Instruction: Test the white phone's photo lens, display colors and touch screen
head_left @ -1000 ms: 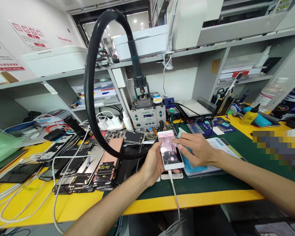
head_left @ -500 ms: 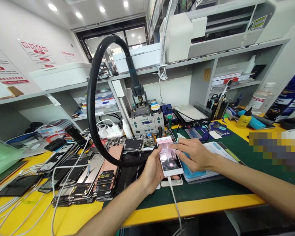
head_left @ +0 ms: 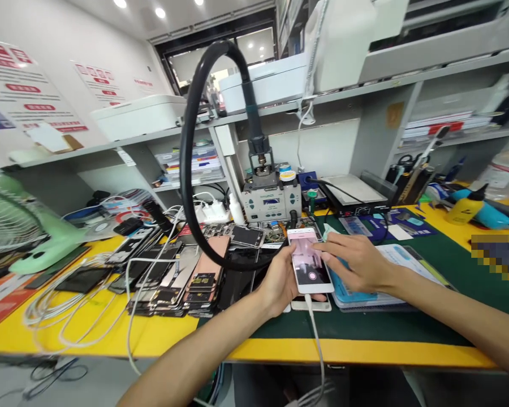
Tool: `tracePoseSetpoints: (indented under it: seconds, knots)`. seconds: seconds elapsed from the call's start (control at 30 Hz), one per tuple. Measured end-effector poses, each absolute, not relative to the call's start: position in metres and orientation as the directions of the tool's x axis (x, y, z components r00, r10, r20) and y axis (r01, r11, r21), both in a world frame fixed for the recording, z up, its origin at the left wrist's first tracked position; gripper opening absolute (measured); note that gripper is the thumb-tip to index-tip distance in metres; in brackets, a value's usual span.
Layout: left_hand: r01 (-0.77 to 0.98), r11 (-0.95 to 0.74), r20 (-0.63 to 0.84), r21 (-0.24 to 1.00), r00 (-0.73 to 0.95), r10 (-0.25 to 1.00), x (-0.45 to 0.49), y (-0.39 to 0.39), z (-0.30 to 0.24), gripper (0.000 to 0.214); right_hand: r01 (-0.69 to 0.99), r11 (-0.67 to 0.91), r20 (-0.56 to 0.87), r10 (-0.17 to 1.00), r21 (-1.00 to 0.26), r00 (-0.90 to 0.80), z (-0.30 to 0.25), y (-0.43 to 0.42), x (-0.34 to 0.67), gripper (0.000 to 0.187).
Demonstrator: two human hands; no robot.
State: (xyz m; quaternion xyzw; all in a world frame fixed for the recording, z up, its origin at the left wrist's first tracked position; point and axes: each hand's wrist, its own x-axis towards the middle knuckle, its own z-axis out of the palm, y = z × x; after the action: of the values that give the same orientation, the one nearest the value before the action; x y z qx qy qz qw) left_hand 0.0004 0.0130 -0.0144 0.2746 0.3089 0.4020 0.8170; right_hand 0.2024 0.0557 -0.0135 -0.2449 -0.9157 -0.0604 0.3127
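My left hand (head_left: 279,281) is closed around a white smartphone (head_left: 310,285), its thumb along the left edge and its fingers behind. The phone's screen is lit, with a pinkish picture and a round button near the bottom. A white charging cable (head_left: 316,339) is plugged into its lower end and hangs past the table edge. Over the right side of the screen is my right hand (head_left: 356,262), empty, its fingers apart. A fingertip is at the glass; whether it touches I cannot tell. Another phone (head_left: 322,306) lies beneath, partly hidden.
A black hose (head_left: 185,169) arches left of my hands from a rework station (head_left: 271,202). Stacked phone parts (head_left: 201,288) and looped white cables (head_left: 46,305) cover the left side. A blue-and-white case (head_left: 343,291) lies under my right wrist. At far left stands a green fan (head_left: 46,243).
The view has turned left, so everything sits further right in it and the fan shows more. My hands and the phone keep nearly the same position relative to each other.
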Motion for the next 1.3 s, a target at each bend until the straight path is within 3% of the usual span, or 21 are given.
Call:
tracePoseSetpoints:
  seconds: [1.3]
  knots:
    - [-0.497, 0.522, -0.296, 0.693, 0.465, 0.834, 0.0023, 0.0102, -0.0167, 0.052, 0.525, 0.848, 0.539, 0.477, -0.074, -0.694, -0.0129, 0.0509, 0.1999, 0.033]
